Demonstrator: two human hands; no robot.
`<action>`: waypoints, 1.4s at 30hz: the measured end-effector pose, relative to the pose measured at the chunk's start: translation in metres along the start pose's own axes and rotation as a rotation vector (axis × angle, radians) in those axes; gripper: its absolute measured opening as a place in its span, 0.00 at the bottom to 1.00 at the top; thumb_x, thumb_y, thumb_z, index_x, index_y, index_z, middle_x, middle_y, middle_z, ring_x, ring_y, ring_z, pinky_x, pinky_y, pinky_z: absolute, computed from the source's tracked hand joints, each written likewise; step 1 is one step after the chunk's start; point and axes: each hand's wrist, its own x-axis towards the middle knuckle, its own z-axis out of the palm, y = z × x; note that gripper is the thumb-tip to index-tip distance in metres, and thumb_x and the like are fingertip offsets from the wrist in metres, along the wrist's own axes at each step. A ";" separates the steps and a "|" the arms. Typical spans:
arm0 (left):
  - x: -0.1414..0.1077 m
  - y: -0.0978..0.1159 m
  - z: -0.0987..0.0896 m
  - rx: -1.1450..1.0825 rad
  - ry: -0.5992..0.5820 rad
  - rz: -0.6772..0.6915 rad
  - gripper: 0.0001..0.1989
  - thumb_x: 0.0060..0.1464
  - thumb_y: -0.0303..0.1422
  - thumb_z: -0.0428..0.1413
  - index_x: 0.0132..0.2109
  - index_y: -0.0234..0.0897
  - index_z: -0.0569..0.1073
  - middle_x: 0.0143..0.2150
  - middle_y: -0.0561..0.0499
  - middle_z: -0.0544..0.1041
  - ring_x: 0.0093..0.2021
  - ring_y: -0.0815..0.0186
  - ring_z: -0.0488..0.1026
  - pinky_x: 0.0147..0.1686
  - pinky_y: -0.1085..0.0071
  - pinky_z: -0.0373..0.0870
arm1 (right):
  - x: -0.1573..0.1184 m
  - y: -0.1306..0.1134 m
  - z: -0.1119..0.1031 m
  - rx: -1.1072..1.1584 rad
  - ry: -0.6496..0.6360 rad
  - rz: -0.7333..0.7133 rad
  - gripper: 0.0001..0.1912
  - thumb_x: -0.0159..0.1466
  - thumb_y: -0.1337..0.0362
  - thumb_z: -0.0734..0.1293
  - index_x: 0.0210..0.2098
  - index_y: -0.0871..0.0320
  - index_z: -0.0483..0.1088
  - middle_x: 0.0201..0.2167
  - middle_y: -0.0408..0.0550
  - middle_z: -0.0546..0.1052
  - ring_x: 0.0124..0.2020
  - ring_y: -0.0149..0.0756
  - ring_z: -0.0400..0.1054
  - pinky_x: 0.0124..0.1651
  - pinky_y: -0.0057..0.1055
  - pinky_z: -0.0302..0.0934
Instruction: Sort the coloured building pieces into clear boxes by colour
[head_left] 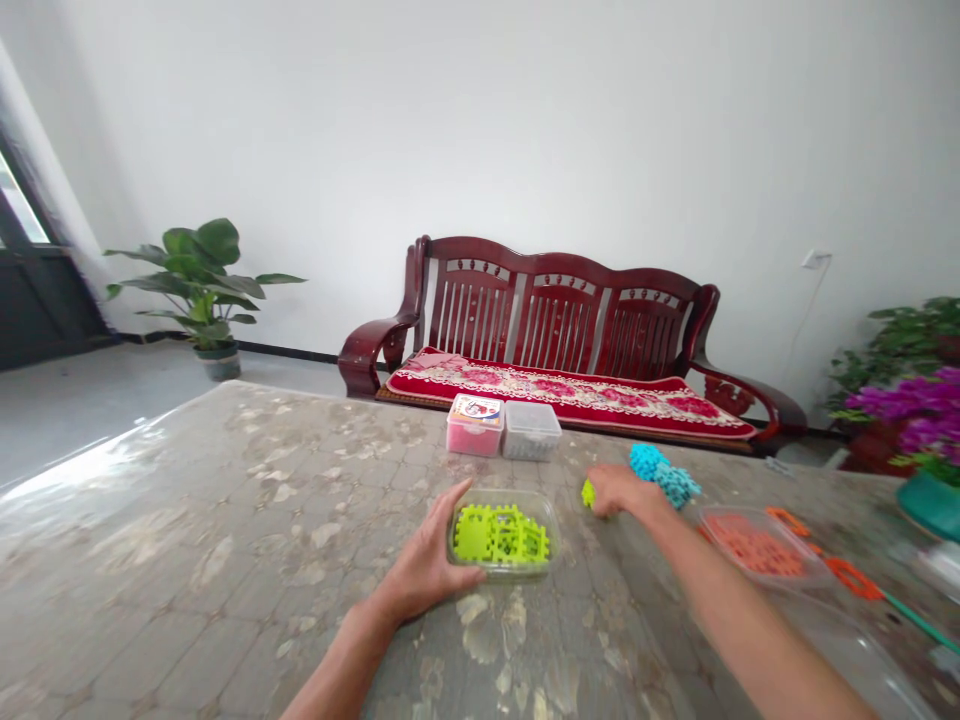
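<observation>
My left hand (pixel 431 550) grips the left end of a clear plastic container (pixel 517 573), with the thumb at the near side and the fingers at the far side. Inside lie several flat yellow-green interlocking building pieces (pixel 474 538) with notched edges. To the right of it, my right hand (pixel 613 490) is low over the table, its fingers closed on a small yellow-green building piece (pixel 588 493). Part of that piece is hidden behind the fingers. Just beyond the right wrist sits a cluster of blue joined pieces (pixel 651 464).
A box of pink pieces (pixel 474 440) and a clear box of grey pieces (pixel 532 440) stand at the table's far edge. At right are a tub of orange pieces (pixel 757 550), loose orange pieces (pixel 855 578) and a purple flower pot (pixel 930 505). A wooden bench (pixel 562 300) stands behind.
</observation>
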 end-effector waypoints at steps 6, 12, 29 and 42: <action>-0.002 0.001 0.000 -0.036 -0.005 0.026 0.51 0.41 0.32 0.68 0.70 0.40 0.53 0.68 0.40 0.61 0.66 0.48 0.61 0.66 0.49 0.57 | -0.054 -0.034 0.022 0.070 0.041 -0.081 0.31 0.43 0.73 0.69 0.49 0.57 0.76 0.53 0.58 0.76 0.54 0.54 0.71 0.55 0.42 0.65; -0.006 0.010 -0.002 -0.034 0.015 0.043 0.49 0.41 0.31 0.67 0.68 0.38 0.56 0.66 0.40 0.63 0.65 0.48 0.62 0.67 0.51 0.55 | -0.083 -0.025 0.022 0.281 0.061 -0.160 0.49 0.45 0.64 0.73 0.66 0.57 0.60 0.65 0.58 0.66 0.64 0.51 0.62 0.64 0.42 0.56; -0.005 0.004 -0.001 -0.006 0.006 0.026 0.50 0.40 0.30 0.68 0.69 0.38 0.55 0.67 0.39 0.62 0.66 0.46 0.60 0.67 0.50 0.54 | -0.101 -0.028 0.008 0.411 0.372 -0.076 0.31 0.53 0.69 0.68 0.57 0.58 0.70 0.55 0.55 0.76 0.56 0.49 0.69 0.60 0.42 0.59; -0.005 0.001 0.000 0.001 0.011 0.070 0.50 0.41 0.34 0.68 0.68 0.39 0.56 0.66 0.40 0.62 0.65 0.46 0.61 0.66 0.49 0.56 | -0.095 -0.098 -0.012 0.359 0.414 -0.358 0.27 0.54 0.70 0.69 0.54 0.54 0.72 0.52 0.49 0.77 0.52 0.45 0.67 0.56 0.39 0.58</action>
